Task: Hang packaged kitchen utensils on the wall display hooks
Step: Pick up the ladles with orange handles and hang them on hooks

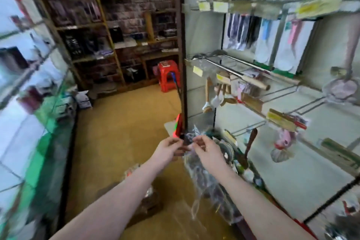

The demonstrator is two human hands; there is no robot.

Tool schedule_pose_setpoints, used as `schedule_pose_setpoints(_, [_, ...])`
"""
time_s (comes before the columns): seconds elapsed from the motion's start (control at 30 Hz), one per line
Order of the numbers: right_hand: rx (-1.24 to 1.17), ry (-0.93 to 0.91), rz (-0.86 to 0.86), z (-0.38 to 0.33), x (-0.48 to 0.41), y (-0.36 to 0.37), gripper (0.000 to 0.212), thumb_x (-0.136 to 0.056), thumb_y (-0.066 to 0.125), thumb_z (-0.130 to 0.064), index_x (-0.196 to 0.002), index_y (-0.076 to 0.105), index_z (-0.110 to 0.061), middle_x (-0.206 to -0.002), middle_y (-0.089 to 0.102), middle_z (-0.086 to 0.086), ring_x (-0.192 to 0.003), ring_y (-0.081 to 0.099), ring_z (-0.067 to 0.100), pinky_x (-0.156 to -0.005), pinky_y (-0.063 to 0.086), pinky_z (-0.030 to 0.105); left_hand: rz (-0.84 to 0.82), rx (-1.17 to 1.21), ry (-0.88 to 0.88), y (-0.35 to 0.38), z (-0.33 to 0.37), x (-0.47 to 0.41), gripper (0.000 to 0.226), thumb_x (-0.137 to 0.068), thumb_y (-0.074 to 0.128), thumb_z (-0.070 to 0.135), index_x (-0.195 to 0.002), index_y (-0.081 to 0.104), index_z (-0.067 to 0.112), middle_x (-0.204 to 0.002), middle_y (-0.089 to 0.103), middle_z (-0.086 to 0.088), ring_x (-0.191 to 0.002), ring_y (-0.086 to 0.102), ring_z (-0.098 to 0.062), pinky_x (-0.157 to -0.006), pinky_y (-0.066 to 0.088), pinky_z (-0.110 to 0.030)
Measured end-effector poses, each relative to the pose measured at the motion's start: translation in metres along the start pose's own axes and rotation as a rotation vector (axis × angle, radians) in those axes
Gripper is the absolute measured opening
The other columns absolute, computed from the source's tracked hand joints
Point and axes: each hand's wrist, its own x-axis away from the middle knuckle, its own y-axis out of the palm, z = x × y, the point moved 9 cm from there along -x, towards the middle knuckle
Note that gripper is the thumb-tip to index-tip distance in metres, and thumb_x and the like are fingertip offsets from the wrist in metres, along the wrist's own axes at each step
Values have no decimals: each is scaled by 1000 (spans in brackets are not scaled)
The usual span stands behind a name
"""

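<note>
Clear plastic packet of dark utensils (208,191) was pinched at its top by left hand (168,151) and right hand (207,152), fingers curled. It was held off the metal wire hooks (251,123), near the white wall panel's (292,171) left edge.

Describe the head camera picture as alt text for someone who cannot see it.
A person's left hand and right hand pinch the top of a clear plastic packet in a shop aisle. Metal hooks on the wall to the right carry packaged utensils; a red stool stands farther back.
</note>
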Motion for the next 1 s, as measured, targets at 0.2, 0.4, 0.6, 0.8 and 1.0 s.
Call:
schedule_pose_setpoints(0.2, [-49,-91,-118,-77,-35,129,8,-94,57,-20,-92,57,-28,-88,62,-2,-87,61,18,-81,49,29,166,-4,3,-170,-20,23,13,-99,47,16,-97,58,9,-91,63,-6,-69,57,-13,-56,42,-16])
schedule_pose_setpoints(0.4, [-94,-69,-222,-116,-49,233,9,-96,52,-18,-93,56,-25,-85,59,-4,-85,61,19,-71,47,27,325,53,-62,-288,-67,37,15,-98,49,20,-98,60,9,-93,67,-5,-75,61,-16,-67,43,-26])
schedule_pose_setpoints(0.6, [-73,-17,-333,-111,-57,301,11,-96,52,-19,-91,55,-28,-88,58,-4,-87,59,18,-71,45,25,383,129,-132,-329,-112,32,16,-98,50,19,-100,61,8,-92,67,-3,-75,63,-16,-64,46,-24])
schedule_pose_setpoints(0.8, [-52,53,-386,-86,-93,327,8,-97,51,-18,-103,56,-20,-91,57,-4,-88,57,14,-68,42,16,403,177,-208,-339,-136,-3,13,-97,51,16,-96,62,10,-89,68,-3,-73,65,-15,-66,49,-24])
schedule_pose_setpoints(1.0, [-44,145,-454,-48,-153,361,11,-97,50,-20,-108,52,-21,-101,58,-3,-89,58,13,-68,48,18,481,167,-287,-359,-141,-55,18,-98,50,17,-104,64,7,-96,68,-7,-79,66,-15,-63,53,-19])
